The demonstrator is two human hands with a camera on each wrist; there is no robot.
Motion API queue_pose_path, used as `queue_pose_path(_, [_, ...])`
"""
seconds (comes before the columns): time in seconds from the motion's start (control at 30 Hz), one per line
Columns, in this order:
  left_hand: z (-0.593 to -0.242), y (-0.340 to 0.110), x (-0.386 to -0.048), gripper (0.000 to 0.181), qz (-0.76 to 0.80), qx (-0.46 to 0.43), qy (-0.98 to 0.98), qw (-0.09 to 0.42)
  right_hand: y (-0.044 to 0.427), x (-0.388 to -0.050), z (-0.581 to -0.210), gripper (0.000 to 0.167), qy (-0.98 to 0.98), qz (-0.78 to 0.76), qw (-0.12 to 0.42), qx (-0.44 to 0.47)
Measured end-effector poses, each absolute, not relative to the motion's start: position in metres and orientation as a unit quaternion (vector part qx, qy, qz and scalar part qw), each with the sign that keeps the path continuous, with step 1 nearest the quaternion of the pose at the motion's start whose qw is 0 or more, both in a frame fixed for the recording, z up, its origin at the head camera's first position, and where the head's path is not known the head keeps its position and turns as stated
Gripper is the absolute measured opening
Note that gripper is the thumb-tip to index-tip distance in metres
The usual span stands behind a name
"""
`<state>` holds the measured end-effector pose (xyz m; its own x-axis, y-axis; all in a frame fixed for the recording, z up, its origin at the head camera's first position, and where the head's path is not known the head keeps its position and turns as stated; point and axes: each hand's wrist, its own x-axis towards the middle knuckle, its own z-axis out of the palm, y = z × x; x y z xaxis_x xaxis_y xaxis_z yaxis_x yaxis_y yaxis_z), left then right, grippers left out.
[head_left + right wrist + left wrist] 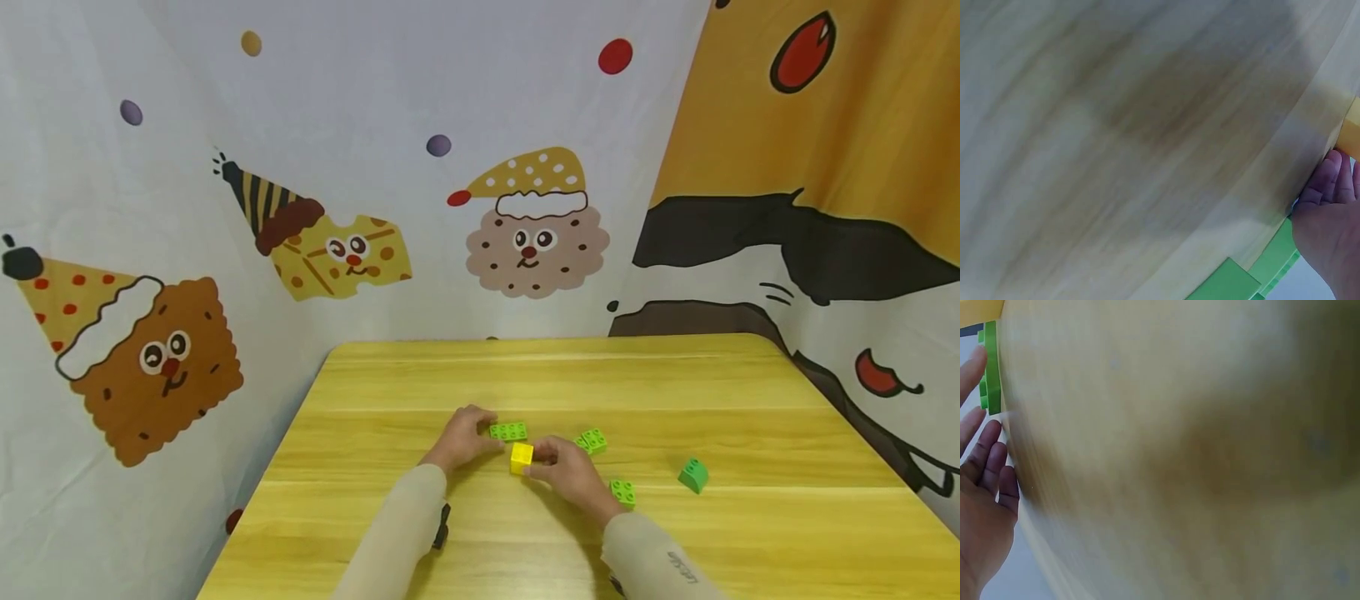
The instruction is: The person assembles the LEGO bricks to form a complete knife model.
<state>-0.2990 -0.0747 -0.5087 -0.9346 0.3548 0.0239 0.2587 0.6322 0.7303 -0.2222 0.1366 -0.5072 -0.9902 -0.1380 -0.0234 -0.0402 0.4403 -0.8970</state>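
Observation:
My right hand (573, 475) pinches a yellow toy building block (521, 458) at its right side, over the middle of the table. In the right wrist view that block (1350, 131) shows only partly at the right edge, by the fingertips. A long light-green building block with studs (508, 431) lies just behind the yellow one. Around its left end my left hand (463, 437) spreads with thumb and fingers apart. The left wrist view has the green block (992, 369) upright at the left edge, near the loosely bent fingers of the left hand (985, 506).
Two light-green blocks (594, 440) lie together behind the right hand, and another light-green block (622, 492) lies beside the right wrist. Farther right is a darker green curved block (693, 475). The wooden table (360, 383) ends at a printed cloth (442, 308).

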Motion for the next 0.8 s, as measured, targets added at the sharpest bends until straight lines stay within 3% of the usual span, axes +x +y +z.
queue_pose_path(0.27, [-0.510, -0.072, -0.303, 0.035, 0.313, 0.213, 0.925, 0.020, 0.137, -0.227, -0.512, 0.027, 0.845, -0.529, 0.045, -0.068])
queue_pose_path(0.57, [-0.511, -0.083, -0.305, 0.035, 0.361, 0.198, 0.911, 0.039, 0.143, -0.235, -0.512, 0.030, 0.834, -0.536, 0.060, -0.115])
queue_pose_path(0.8, [-0.505, -0.096, -0.302, 0.039, 0.429, 0.171, 0.884, 0.069, 0.148, -0.240, -0.508, 0.040, 0.843, -0.523, 0.074, -0.100])
